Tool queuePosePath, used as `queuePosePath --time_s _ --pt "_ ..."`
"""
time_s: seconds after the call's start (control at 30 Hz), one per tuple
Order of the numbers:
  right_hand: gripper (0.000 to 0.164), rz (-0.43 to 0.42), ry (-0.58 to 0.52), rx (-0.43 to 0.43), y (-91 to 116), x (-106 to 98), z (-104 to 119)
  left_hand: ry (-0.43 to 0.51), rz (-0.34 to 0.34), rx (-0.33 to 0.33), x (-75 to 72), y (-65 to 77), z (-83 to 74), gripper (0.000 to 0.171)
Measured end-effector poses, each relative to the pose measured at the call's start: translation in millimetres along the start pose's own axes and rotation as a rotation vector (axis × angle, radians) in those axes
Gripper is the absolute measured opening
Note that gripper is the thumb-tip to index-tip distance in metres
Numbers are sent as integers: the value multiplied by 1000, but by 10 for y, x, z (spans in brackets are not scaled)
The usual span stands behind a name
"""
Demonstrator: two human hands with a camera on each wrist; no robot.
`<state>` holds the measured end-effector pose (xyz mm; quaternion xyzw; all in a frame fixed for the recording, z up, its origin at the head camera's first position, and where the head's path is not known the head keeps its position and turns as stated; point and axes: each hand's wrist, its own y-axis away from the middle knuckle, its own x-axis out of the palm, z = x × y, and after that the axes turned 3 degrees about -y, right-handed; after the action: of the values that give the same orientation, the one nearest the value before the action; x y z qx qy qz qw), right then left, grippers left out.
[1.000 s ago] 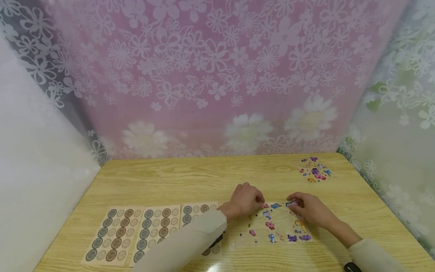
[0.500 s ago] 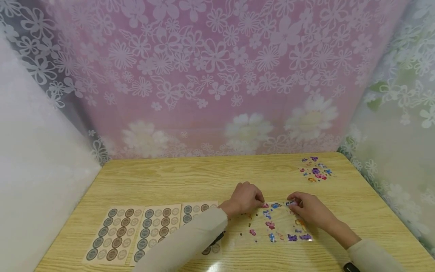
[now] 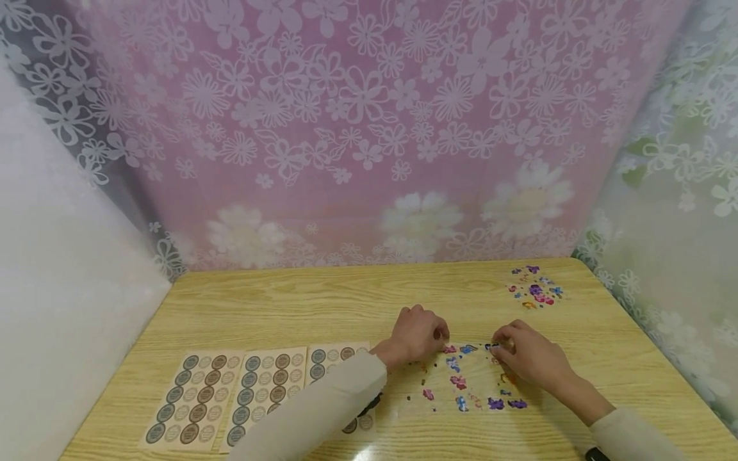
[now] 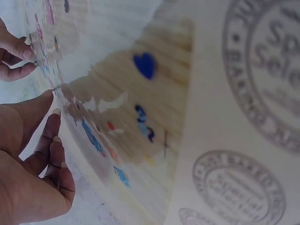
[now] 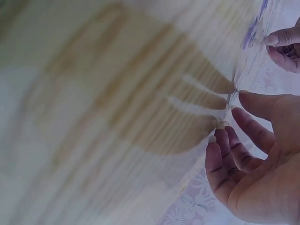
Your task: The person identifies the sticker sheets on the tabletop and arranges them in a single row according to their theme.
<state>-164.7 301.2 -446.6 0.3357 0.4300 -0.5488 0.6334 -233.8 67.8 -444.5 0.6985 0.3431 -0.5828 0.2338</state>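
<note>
A clear sticker sheet [image 3: 458,382] with small colourful pictures lies before me, right of the table's middle. My left hand [image 3: 416,333] pinches its far edge near a pink sticker, thumb and forefinger together. On the same edge, further right, my right hand [image 3: 533,356] grips with thumb and fingertips and covers some stickers. Up close in the left wrist view, the sheet shows a dark blue heart [image 4: 145,65] beside the left hand [image 4: 35,159]. In the right wrist view the right hand's fingertips [image 5: 233,110] meet the sheet's edge, and the table's grain shows beyond them.
Three cream sheets of round labels [image 3: 193,397] stand side by side at the left, the third partly under my left sleeve [image 3: 323,410]. Another group of colourful stickers [image 3: 535,289] lies at the back right of the wooden table [image 3: 323,294]. Flowered curtains [image 3: 369,128] surround it.
My right hand has shifted slightly up and to the right along the sheet's far edge, its fingers drawn in a little. The left hand stays almost in place.
</note>
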Motion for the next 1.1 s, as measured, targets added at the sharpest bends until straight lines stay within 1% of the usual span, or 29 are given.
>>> queuePosePath --time_s 0.13,0.37,0.63,0.77,0.87,1.0,1.1 --pt "13 8 -3 -13 -3 8 -21 -8 19 -20 4 2 -10 7" --pt "13 19 -16 -45 -16 22 -41 -13 42 -54 -10 18 -26 10" --pt "18 68 -52 -46 -8 -49 -18 -84 39 -18 -51 44 -82 12" --pt "20 85 -59 -49 -3 -73 -13 -119 65 -32 -82 35 -122 15" --pt "21 99 -60 -50 -6 -80 -19 -148 88 -26 -86 29 -137 18" --pt "22 122 -78 -40 -14 -96 -26 -207 98 -6 -82 35 -139 24" --pt "25 138 -88 -28 -17 -117 -23 -229 89 -6 -90 47 -124 30"
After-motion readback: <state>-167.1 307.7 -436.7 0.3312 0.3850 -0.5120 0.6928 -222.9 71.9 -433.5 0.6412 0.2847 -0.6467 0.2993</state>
